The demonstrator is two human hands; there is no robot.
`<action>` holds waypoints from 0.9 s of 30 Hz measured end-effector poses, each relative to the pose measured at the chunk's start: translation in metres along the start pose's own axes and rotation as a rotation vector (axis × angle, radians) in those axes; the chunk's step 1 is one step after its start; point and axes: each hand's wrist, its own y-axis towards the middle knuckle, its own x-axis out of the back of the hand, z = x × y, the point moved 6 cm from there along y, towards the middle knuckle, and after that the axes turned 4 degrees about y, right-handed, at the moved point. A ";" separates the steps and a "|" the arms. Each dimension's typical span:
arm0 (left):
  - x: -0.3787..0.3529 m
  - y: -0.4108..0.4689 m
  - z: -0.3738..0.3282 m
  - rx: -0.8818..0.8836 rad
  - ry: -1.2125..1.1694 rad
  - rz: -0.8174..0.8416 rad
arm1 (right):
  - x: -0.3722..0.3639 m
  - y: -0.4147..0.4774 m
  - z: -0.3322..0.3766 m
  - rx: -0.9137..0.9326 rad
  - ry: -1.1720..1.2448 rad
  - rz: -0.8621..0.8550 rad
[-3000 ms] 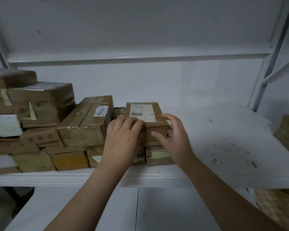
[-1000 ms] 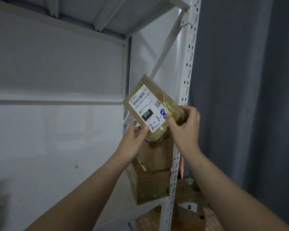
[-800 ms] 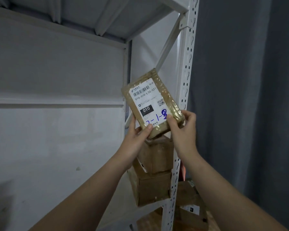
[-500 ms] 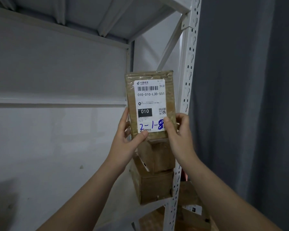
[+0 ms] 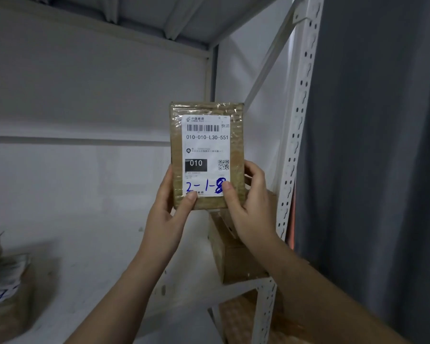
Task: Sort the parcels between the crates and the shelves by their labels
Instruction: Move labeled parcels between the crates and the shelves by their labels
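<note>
A small brown cardboard parcel (image 5: 236, 145) wrapped in clear tape stands upright in front of me, its white label facing me. The label reads 010-010-L30-551, with "2-1-8" handwritten in blue. My left hand (image 5: 168, 214) grips its lower left edge, thumb on the label's bottom. My right hand (image 5: 248, 207) grips the lower right edge, thumb covering part of the blue 8. Behind and below the parcel, brown boxes (image 5: 236, 259) are stacked at the right end of the white shelf (image 5: 109, 281).
A white perforated upright post (image 5: 296, 135) of the rack stands just right of my hands, with a grey curtain (image 5: 382, 145) beyond it. More labelled parcels (image 5: 5, 294) lie at the shelf's left end. Another shelf board (image 5: 134, 16) hangs overhead.
The parcel was picked from the stack on the left shelf pile and carried to the rack's right end. Over the last second it turned from tilted to upright, label squarely facing me.
</note>
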 end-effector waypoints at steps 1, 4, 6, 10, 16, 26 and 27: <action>0.009 -0.008 0.000 -0.004 0.033 -0.017 | -0.009 -0.006 -0.001 -0.003 0.018 0.012; 0.043 -0.036 0.005 0.028 0.227 -0.118 | -0.041 -0.028 -0.004 -0.009 0.069 0.045; 0.069 -0.054 0.012 0.100 0.356 -0.184 | -0.065 -0.042 -0.010 -0.046 0.104 0.084; 0.114 -0.083 0.022 0.203 0.584 -0.150 | -0.115 -0.073 -0.023 -0.158 0.177 0.192; 0.166 -0.110 0.025 0.213 1.132 0.014 | -0.185 -0.108 -0.027 -0.237 0.200 0.378; 0.201 -0.111 0.030 0.160 1.657 0.199 | -0.247 -0.145 -0.046 -0.318 0.105 0.593; 0.201 -0.113 0.033 0.160 1.676 0.214 | -0.249 -0.149 -0.048 -0.313 0.073 0.621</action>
